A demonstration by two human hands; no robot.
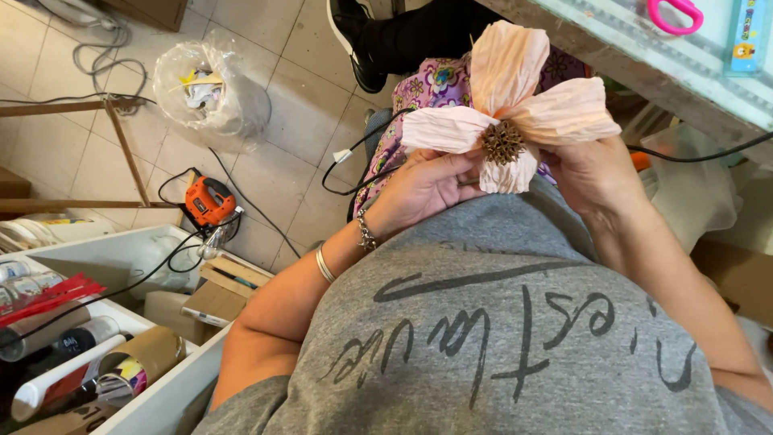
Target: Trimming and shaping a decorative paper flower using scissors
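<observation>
You hold a crepe-paper flower (515,105) in front of your chest, below the edge of the counter (644,64), with its pale pink and peach petals spread around a spiky brown seed-pod centre (502,142). Your left hand (427,189), just below and left of the flower, has its fingers closed on the base behind the lower petals; your right hand (592,173), just right of the flower, cups the right petal from behind, its fingers curled out of sight. Judging by this grip, keep the left pinch firm at the base so the petals stay gathered, and work the thin paper gently, since crepe tears easily. Keep the centre facing you.
</observation>
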